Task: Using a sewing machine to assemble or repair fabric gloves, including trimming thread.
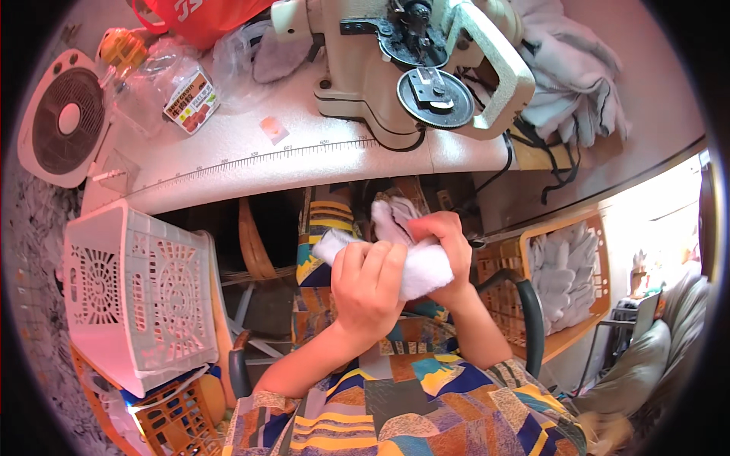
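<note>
Over my lap, in patterned cloth, my left hand (365,296) grips a white fluffy fabric piece (422,270) with its fingers curled over the front. My right hand (445,254) is closed on the same piece from the right, its thumb bent over the upper part, where a pale pinkish fold with a dark line (391,216) sticks up. Just beyond my hands stands a beige sewing machine (342,91) with round metal discs, on a white table (190,175) with a measuring scale along its front edge.
A white plastic crate (137,296) stands left over an orange crate (163,418). Another orange crate (494,296) holding white pieces is right, beside a chair armrest (532,327). A fan (68,118), plastic bags (144,83), a red bag (198,15) and grey fabric (570,68) lie around the tabletop.
</note>
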Available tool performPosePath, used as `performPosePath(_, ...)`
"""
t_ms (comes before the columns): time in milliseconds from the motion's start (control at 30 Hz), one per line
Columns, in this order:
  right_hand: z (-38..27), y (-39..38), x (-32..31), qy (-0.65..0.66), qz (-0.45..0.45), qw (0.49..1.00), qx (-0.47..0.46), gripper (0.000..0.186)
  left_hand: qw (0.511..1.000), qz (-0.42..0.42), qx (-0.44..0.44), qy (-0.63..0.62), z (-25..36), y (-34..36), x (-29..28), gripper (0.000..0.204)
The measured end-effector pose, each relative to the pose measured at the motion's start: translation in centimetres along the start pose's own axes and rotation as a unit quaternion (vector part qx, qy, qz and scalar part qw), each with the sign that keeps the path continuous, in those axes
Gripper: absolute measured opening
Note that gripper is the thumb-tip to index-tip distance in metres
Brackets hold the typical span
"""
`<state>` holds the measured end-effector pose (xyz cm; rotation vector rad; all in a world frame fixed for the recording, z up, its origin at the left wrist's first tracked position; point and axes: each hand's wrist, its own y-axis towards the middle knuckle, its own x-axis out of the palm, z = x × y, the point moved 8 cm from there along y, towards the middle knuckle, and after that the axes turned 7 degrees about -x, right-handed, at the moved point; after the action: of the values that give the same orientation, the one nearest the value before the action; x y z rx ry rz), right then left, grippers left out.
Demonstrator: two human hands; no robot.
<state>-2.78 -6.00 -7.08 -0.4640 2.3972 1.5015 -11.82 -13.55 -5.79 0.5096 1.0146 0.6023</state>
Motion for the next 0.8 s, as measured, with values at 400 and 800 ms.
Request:
performPosePath(400,5.7,-3.4,2.7,0.228,0.099,0.913,0.323,0.1,0.998,-0.014,0.021,-0.061,2.5,0.0,1.4,0.031)
performPosePath(800,5.4,-5.0,2.9,0.522,0.037,0.747,0.411,0.104,0.841,-0.188,-0.344,-0.372,-6.8,1.4,6.9,0.024)
